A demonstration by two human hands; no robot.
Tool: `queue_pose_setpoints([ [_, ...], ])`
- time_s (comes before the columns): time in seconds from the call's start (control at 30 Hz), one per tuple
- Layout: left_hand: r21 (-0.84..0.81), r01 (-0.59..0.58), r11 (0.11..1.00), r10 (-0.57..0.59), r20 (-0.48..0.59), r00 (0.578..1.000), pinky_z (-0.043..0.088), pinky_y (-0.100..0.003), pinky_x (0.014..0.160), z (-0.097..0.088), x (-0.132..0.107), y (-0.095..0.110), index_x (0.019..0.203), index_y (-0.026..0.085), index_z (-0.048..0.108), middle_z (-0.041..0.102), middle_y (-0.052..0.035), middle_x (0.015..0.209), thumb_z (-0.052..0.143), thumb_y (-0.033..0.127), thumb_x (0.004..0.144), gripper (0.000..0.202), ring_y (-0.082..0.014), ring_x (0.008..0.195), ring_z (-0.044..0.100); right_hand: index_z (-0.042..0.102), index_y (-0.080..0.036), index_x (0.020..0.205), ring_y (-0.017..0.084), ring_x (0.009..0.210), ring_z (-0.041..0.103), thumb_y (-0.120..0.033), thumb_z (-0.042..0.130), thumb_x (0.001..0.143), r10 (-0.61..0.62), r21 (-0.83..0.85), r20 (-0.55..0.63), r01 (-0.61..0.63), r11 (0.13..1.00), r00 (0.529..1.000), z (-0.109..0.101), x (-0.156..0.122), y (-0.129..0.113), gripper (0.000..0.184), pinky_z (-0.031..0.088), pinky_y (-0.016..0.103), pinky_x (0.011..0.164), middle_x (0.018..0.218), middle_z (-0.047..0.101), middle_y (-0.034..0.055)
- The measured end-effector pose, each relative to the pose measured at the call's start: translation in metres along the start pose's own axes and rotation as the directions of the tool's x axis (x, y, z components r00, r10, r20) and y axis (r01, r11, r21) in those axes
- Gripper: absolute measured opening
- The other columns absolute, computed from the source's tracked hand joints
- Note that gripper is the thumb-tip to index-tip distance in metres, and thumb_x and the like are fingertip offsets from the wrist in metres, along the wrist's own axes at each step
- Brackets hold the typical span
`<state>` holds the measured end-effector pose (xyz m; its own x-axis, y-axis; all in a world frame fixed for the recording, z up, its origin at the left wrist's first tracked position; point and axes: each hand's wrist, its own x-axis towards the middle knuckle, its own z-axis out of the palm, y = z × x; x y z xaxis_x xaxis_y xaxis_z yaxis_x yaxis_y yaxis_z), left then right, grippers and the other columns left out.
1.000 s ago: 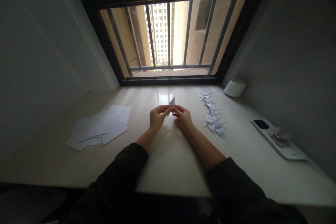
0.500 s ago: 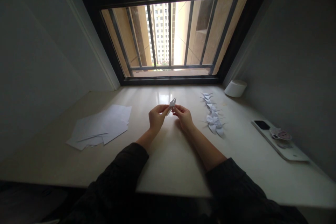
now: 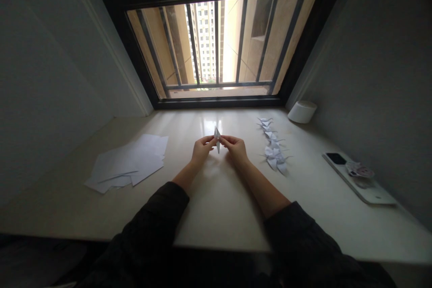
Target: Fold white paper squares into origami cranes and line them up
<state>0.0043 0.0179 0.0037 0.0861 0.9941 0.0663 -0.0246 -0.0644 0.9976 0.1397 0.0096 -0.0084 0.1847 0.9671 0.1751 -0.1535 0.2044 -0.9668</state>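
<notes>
Between my two hands is a small piece of folded white paper (image 3: 217, 132), held upright above the white ledge, with a pointed tip at the top and another at the bottom. My left hand (image 3: 201, 149) pinches its left side with thumb and fingers. From the right, my right hand (image 3: 236, 147) pinches the opposite side. Fingertips cover the middle of the paper, so its folds there are hidden. To the right of my hands stands a row of several folded paper cranes (image 3: 276, 158), bunched together at the near end.
Loose white paper sheets (image 3: 135, 157) lie overlapping on the left of the ledge (image 3: 222, 220). On the right are a phone (image 3: 367, 191) with a round grip on its back and a white cylindrical object (image 3: 302, 112) by the wall. A barred window (image 3: 216, 103) closes the far side.
The folded paper has turned from leaning right to nearly vertical, its narrow edge now toward me. Both hands keep their pinch, the left slightly shifted.
</notes>
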Motion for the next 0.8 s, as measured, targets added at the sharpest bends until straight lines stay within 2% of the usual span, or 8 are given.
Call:
queue_pose_setpoints([
  [0.13, 0.048, -0.051, 0.998, 0.053, -0.036, 0.998, 0.046, -0.03, 0.068, -0.0009, -0.0011, -0.0015, 0.09, 0.017, 0.072, 0.071, -0.0093, 0.084, 0.07, 0.049, 0.063, 0.042, -0.021, 0.078, 0.065, 0.074, -0.017, 0.085, 0.022, 0.079, 0.066, -0.044, 0.073, 0.061, -0.005, -0.029, 0.004, 0.005, 1.0, 1.0, 0.001, -0.0005, -0.0001, 0.036, 0.049, 0.033, 0.072, 0.083, 0.073, 0.0077],
  [0.47, 0.082, -0.038, 0.996, 0.045, -0.087, 0.995, 0.045, -0.03, 0.066, -0.0018, -0.0027, 0.0032, 0.084, 0.016, 0.073, 0.071, -0.0092, 0.077, 0.069, 0.051, 0.065, 0.04, -0.0224, 0.077, 0.066, 0.073, -0.019, 0.089, 0.023, 0.082, 0.067, -0.042, 0.071, 0.065, -0.041, -0.05, 0.05, 0.044, 0.998, 0.998, 0.0017, -0.0009, -0.0031, 0.034, 0.05, 0.033, 0.072, 0.09, 0.073, 0.0077],
  [0.7, 0.15, -0.085, 0.985, 0.098, -0.082, 0.992, 0.045, -0.027, 0.063, -0.0036, 0.0003, 0.0022, 0.078, 0.015, 0.072, 0.069, -0.0067, 0.072, 0.068, 0.049, 0.065, 0.036, -0.0191, 0.072, 0.063, 0.073, -0.018, 0.089, 0.024, 0.083, 0.067, -0.042, 0.071, 0.066, -0.046, -0.08, 0.07, 0.051, 0.996, 0.997, 0.0007, -0.0004, -0.0024, 0.034, 0.05, 0.034, 0.073, 0.092, 0.072, 0.0083],
  [0.8, 0.156, -0.088, 0.984, 0.094, -0.027, 0.995, 0.045, -0.027, 0.063, -0.0058, 0.0024, 0.0038, 0.077, 0.016, 0.071, 0.069, -0.0058, 0.073, 0.068, 0.049, 0.065, 0.035, -0.0182, 0.071, 0.063, 0.073, -0.018, 0.09, 0.024, 0.084, 0.067, -0.041, 0.07, 0.066, -0.043, -0.08, 0.083, 0.05, 0.996, 0.996, -0.0005, 0.0005, -0.0006, 0.033, 0.05, 0.034, 0.073, 0.092, 0.072, 0.0087],
])
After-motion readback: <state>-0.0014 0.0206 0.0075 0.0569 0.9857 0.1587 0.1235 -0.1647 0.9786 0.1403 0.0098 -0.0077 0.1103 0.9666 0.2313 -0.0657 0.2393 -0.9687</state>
